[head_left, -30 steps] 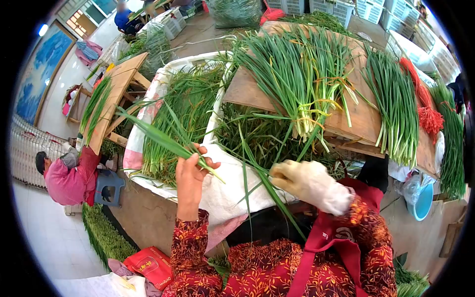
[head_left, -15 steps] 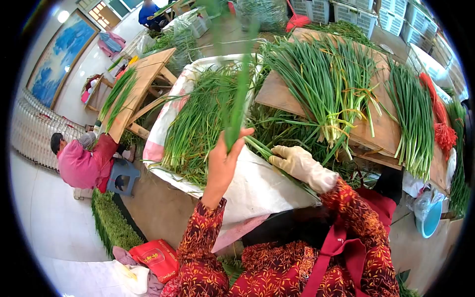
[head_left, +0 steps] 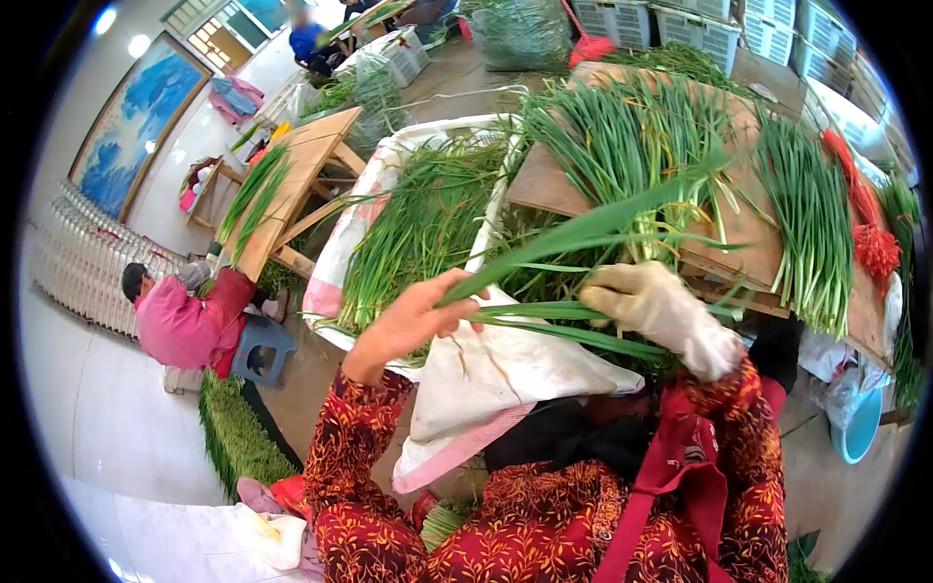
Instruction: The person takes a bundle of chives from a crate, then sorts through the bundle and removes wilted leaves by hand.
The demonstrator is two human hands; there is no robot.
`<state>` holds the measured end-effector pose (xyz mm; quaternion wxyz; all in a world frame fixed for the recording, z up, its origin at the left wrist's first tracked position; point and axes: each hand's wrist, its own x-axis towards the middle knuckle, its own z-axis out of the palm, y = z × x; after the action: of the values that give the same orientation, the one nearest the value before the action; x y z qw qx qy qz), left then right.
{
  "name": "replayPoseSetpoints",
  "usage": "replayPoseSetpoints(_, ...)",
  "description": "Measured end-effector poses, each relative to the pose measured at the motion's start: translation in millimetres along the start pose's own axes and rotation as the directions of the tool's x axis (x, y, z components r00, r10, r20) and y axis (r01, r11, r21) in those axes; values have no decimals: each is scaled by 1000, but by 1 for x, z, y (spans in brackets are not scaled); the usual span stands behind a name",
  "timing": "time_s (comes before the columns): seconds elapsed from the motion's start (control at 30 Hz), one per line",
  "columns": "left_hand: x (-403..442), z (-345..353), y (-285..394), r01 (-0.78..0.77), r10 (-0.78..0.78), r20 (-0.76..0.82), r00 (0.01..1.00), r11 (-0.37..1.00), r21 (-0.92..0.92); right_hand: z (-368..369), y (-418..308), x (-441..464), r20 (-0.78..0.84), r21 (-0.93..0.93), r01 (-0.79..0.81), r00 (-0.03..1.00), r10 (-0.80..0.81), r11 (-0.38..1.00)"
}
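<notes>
Head: leaves (head_left: 573, 231) diagonal, upward right

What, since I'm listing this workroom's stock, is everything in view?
long leaves: several, green, left hand
lined basket: one, white, ahead
loose stalks: many, green, inside the basket
stalk piles: at least two, green, right boards
wooden boards: several, brown, left and right
strings: one bunch, red, right
basin: one, blue, lower right
stool: one, blue-grey, left
crates: several, pale grey, top right
plastic sack: one, clear, top
framed picture: one, mostly blue, left wall
co-worker: one, pink top, left
distant people: at least one, blue top, upper left
apron: one, red, bottom
sleeves: two, red patterned, bottom
left hand: one, bare, holding the leaves
right hand: one, off-white glove, at the leaves, grip unclear
</notes>
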<state>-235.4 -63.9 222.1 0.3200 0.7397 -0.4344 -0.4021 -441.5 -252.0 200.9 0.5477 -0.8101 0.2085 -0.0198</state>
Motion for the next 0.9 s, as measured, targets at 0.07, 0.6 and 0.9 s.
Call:
replayPoseSetpoints(0.07,-13,-22,-12,58,-66,-82,994,994,-95,-11,4,-17,-72,66,-55,996,60,996)
replayPoseSetpoints(0.6,20,16,-20,-379,197,-351,915,123,-917,14,-2,-5,4,202,228,972,-234,952)
replayPoseSetpoints(0.9,31,48,8,-296,199,-232,952,413,-861,18,13,22,189,404,168,946,-262,899)
